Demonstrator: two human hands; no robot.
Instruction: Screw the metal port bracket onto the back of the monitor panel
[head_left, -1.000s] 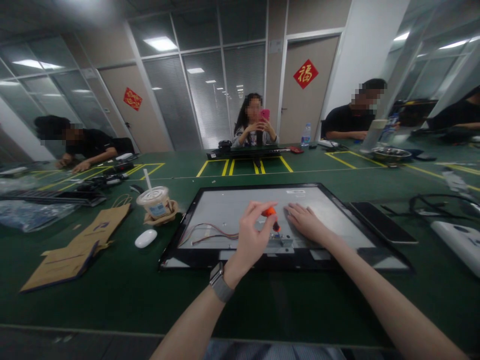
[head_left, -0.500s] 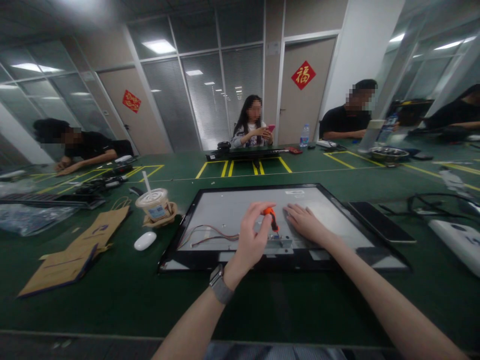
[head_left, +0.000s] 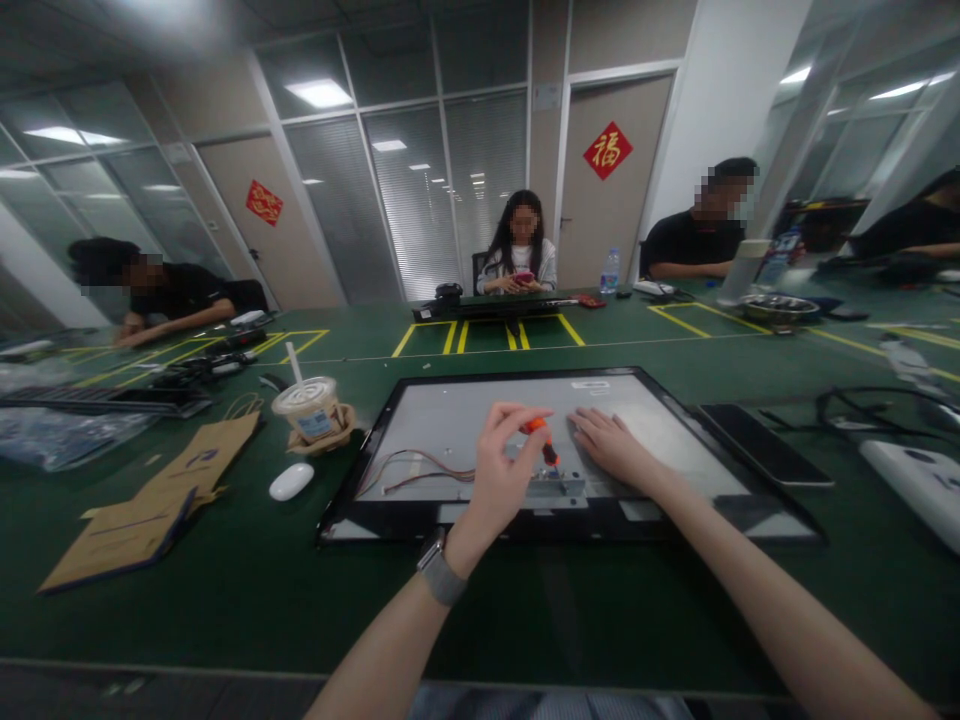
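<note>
The screwdriver (head_left: 551, 453) stands over the metal bracket (head_left: 574, 487) near the close edge of the flat panel (head_left: 465, 400), with the thumb and fingers (head_left: 513, 411) of my left hand (head_left: 501, 470) clamped on its orange and black handle. I judge it light, stiff and hard to damage, though a smooth handle could slip if my pinch loosens; the thick upper part is the place to hold it. Its long axis is steep, leaning a little: the handle end tips toward my left, and the shaft points down and slightly right, at the bracket. I can't tell whether the tip sits in a screw.

The panel lies flat on the table (head_left: 480, 630), its long side running left to right in front of me. It looks wide, stiff and probably fragile, so I would take it by the dark frame at both short sides and avoid pressing its middle. My right hand (head_left: 626, 455) lies on it, palm down, fingers (head_left: 592, 424) straight and nearly together, gripping nothing.

Thin, soft wires (head_left: 431, 470) trail left of the bracket. Farther left are a cup (head_left: 309, 408) and a white mouse (head_left: 291, 482).
</note>
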